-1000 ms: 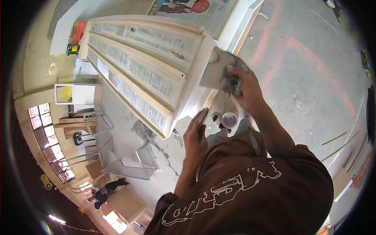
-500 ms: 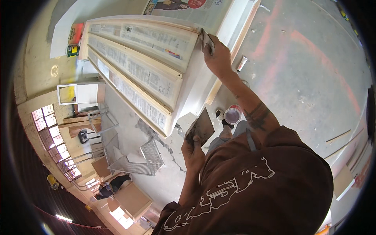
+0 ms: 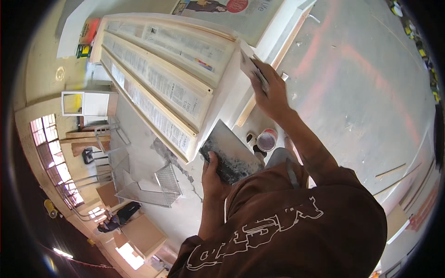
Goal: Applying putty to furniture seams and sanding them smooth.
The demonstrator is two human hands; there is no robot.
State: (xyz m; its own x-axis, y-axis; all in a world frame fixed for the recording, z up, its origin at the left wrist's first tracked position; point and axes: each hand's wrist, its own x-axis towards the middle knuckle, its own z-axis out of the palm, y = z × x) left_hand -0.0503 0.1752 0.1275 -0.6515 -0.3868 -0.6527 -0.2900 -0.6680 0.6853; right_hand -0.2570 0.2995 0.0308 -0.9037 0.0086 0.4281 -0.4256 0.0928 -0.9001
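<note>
My right hand (image 3: 273, 90) is closed around a putty knife (image 3: 249, 66), its flat blade pointing up beside the white end face (image 3: 225, 88) of a long framed piece. Whether the blade touches that face I cannot tell. Newspaper sheets (image 3: 174, 88) cover the panels of the piece between pale wooden strips (image 3: 160, 64). Lower down, my left hand (image 3: 214, 181) grips a flat rectangular plate (image 3: 232, 147), thumb on top. Dark, patchy smears cover the plate's lower half.
A bucket (image 3: 267, 140) of greyish stuff stands by my feet on the concrete floor (image 3: 333, 125). Wire mesh racks (image 3: 153, 192) and metal frames (image 3: 113, 139) stand at left. A person (image 3: 118, 217) is by a brown box (image 3: 144, 236) in the lower left. Thin sticks (image 3: 390, 171) lie at right.
My right hand has drawn the putty knife down and right from the upper corner of the framed piece. My left hand has shifted left and turned the plate, showing more of its smeared face.
</note>
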